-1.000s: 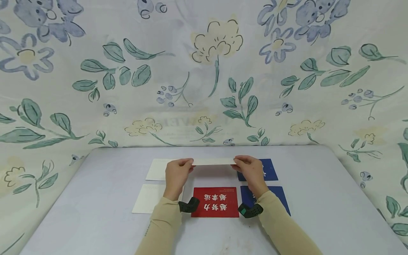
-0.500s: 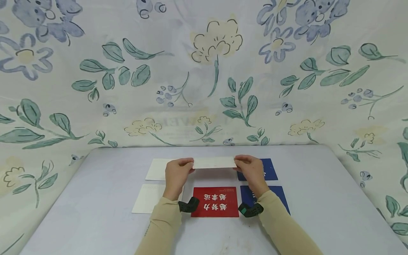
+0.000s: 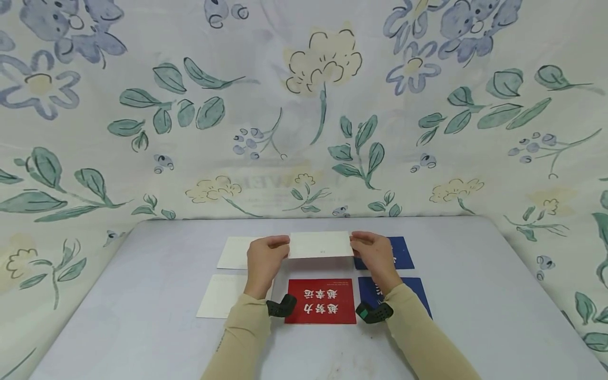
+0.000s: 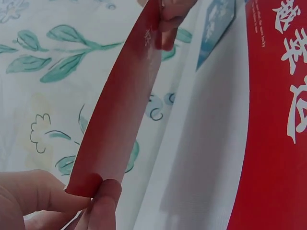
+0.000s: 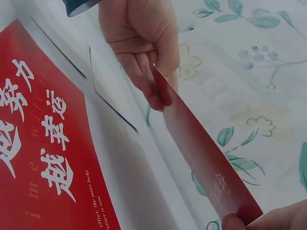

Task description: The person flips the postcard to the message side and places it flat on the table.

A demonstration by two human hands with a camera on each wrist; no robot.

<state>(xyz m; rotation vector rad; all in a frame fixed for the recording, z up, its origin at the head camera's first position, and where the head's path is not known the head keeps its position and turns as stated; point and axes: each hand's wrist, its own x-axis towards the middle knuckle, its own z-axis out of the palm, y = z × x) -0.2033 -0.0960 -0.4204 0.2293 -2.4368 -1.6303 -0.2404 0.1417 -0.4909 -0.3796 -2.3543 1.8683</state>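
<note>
Red underside of held card (image 4: pixel 121 103), script (image 5: pixel 219 184) perhaps, in wrist views only

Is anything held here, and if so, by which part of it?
A red card with a white back, pinched at its two short ends, one by the left grip, the other by the right grip.

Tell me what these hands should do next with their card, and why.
Probably lower the held card onto the table just beyond the flat red card: the left hand and right hand pinch its opposite ends in the air, and a gap shows there.
</note>
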